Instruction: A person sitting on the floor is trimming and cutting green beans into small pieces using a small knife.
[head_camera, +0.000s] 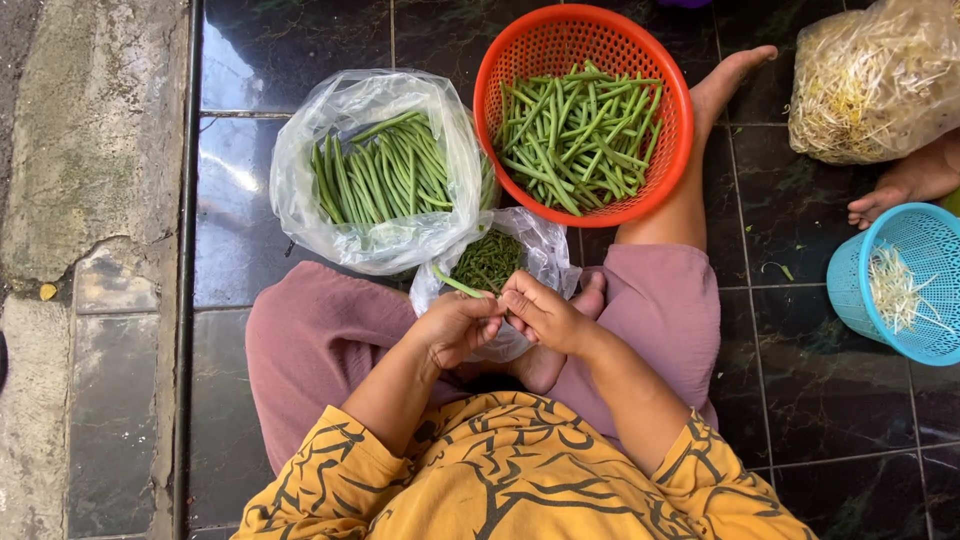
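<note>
- Both hands, left hand (455, 325) and right hand (540, 312), pinch one slender green bean (458, 283).
- Bean's long axis runs up-left (left hand nearer), above small clear plastic bag of trimmings (535, 250).

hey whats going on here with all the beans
A person sits cross-legged on a dark tiled floor, both hands together over a small plastic bag of cut green bits. The left hand holds a green bean, and the right hand meets it at the fingers. Ahead lie a clear bag of long beans and an orange basket holding more beans.
</note>
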